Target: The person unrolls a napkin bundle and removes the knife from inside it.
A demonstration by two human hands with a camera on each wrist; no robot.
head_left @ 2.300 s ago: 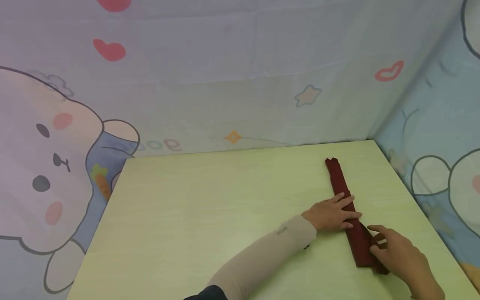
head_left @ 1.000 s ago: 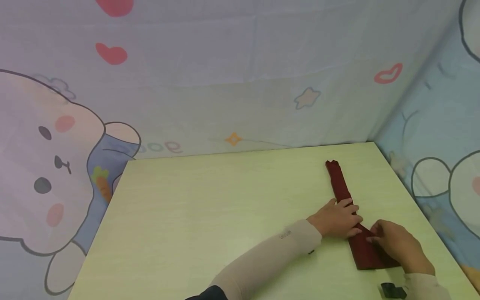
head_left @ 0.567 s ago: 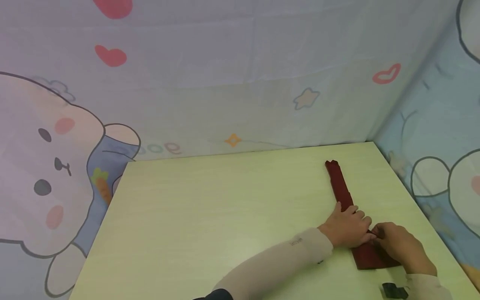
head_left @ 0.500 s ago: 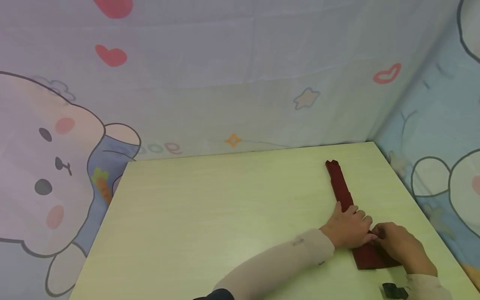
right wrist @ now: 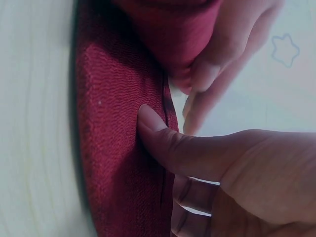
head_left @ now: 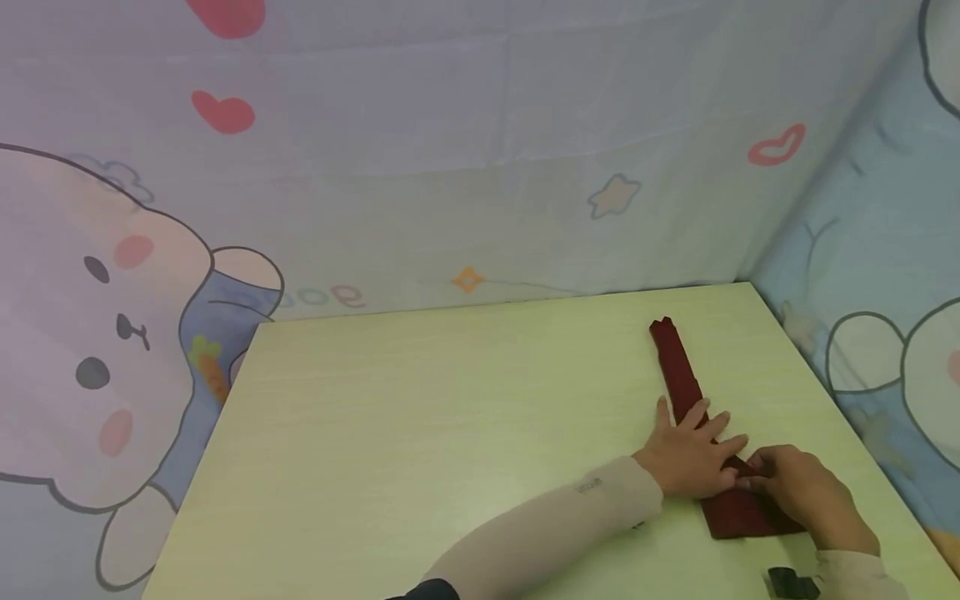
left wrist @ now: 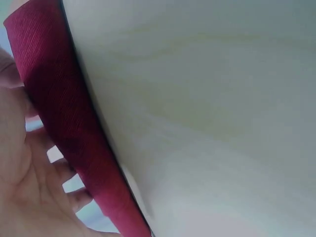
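Note:
A long strip of dark red, finely ribbed folded cloth [head_left: 678,367] lies on the right side of the table, narrow at its far end and wider near me. My left hand [head_left: 688,458] rests across its middle with fingers spread and fairly straight. The left wrist view has the cloth [left wrist: 64,94] running diagonally beside the palm. Just to the right, my right hand [head_left: 806,492] pinches the cloth's right edge. In the right wrist view the thumb of that hand [right wrist: 197,158] presses on top of the cloth [right wrist: 118,133], with the curled fingers beneath the edge.
The pale yellow table [head_left: 420,417] stretches left of the cloth. A curtain [head_left: 420,167] printed with cartoon figures hangs behind it, and another printed curtain [head_left: 885,250] is at the right. A small black object [head_left: 792,583] sits by my right sleeve.
The right hand has turned over and brought the cloth's right edge up. My left hand has slid nearer along the strip; its fingers, gathered half a second ago, are now spread.

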